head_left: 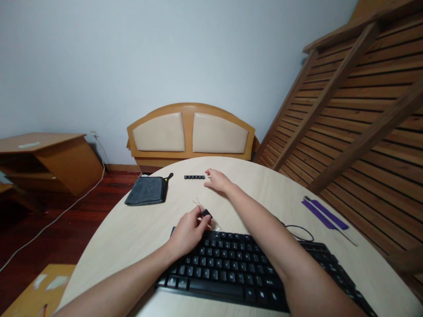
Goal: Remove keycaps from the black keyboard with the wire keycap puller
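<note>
My left hand [189,230] is closed around a keycap puller [206,213] with a small black body and thin wire prongs. It hovers just over the upper left edge of a black keyboard [218,288]. Farther out on the table, my right hand [217,181] is at the right end of a short row of black keycaps [194,177]. Its thumb and index finger are spread on either side of that end; whether they touch the last keycap is hard to make out. My right forearm covers part of the keyboard.
A folded dark grey cloth [145,191] and a small black-handled brush [169,177] lie on the left of the round table [109,246]. Purple strips [325,213] with a thin rod between them are at the right, near the keyboard's cable [302,226].
</note>
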The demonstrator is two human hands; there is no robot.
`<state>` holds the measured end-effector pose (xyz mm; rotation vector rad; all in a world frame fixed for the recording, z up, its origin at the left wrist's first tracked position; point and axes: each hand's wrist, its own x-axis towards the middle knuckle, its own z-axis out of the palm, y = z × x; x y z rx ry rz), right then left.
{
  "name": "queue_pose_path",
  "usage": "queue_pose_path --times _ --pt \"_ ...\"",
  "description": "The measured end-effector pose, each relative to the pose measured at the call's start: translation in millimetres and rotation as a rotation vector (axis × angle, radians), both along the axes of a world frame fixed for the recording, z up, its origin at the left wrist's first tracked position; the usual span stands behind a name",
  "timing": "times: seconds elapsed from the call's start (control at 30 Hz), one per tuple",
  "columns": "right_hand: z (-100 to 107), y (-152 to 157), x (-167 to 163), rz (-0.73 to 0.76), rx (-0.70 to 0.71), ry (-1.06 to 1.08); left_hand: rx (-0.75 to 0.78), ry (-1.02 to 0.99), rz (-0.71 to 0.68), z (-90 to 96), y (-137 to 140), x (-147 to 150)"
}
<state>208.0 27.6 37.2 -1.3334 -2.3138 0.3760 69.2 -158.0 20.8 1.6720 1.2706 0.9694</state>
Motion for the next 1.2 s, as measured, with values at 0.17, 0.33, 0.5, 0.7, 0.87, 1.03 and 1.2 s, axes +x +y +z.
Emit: queue_pose_path --times 0.17,0.33,0.5,0.7,0.87,1.03,1.2 --pt "22.8 -56.6 39.2 0.238 -0.064 -0.027 -0.009 -0.025 -0.022 1.0 -0.4 0.3" --pt "26.9 -121.7 87.4 0.487 -0.247 -0.004 -0.021 -0.024 -0.033 3.3 1.4 0.3" --pt "17.6 -155.9 109.0 0.517 -0.314 0.082 -0.028 -0.081 -0.060 13.5 -1.3 2.8" --pt "6.8 -165.7 107.1 0.523 -0.339 0.119 0.042 -0.022 -0.134 21.8 -14.2 8.9" --pt "6.1 -168.6 106.2 0.515 -0.342 0.118 0.147 0.129 -0.141 24.5 -23.6 12.9" --pt "7.7 -170.5 105.6 0.518 -0.322 0.104 0.177 0.185 -0.109 25.3 -26.3 13.8" --pt "11.7 -175.1 103.6 0.488 -0.272 0.068 0.177 0.167 -0.127 23.0 -26.0 14.3"
